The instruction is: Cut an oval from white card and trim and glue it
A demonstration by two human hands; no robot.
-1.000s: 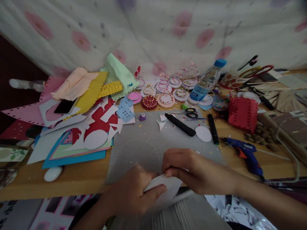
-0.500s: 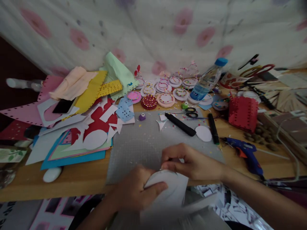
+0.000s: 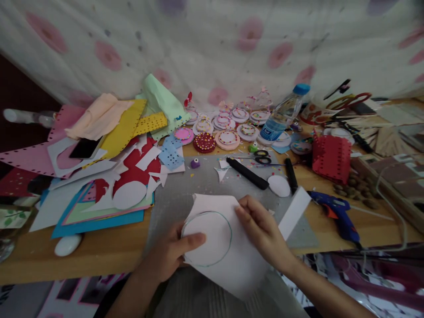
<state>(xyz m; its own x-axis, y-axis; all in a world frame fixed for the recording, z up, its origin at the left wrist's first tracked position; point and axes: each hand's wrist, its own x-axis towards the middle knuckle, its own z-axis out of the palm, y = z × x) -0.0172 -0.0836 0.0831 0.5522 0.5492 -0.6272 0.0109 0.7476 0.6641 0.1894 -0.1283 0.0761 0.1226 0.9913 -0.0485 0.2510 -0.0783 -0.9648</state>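
I hold a white sheet of paper (image 3: 222, 247) with a circle drawn on it over the grey cutting mat (image 3: 198, 185) at the table's front edge. My left hand (image 3: 172, 256) grips the sheet's left edge, thumb on top of the circle. My right hand (image 3: 261, 229) pinches the sheet's right side, fingers closed on it. A folded flap of the sheet sticks up to the right of that hand.
Coloured paper scraps (image 3: 99, 168) pile up at the left. Decorated round discs (image 3: 228, 138), a water bottle (image 3: 281, 115), scissors (image 3: 261, 156), two black markers (image 3: 248, 173), a white oval cut-out (image 3: 278, 185), a red perforated box (image 3: 331, 158) and a blue glue gun (image 3: 338, 213) lie beyond and to the right.
The sheet has come up from below the table edge and been spread open over the mat, showing the drawn circle. Both hands shifted up with it.
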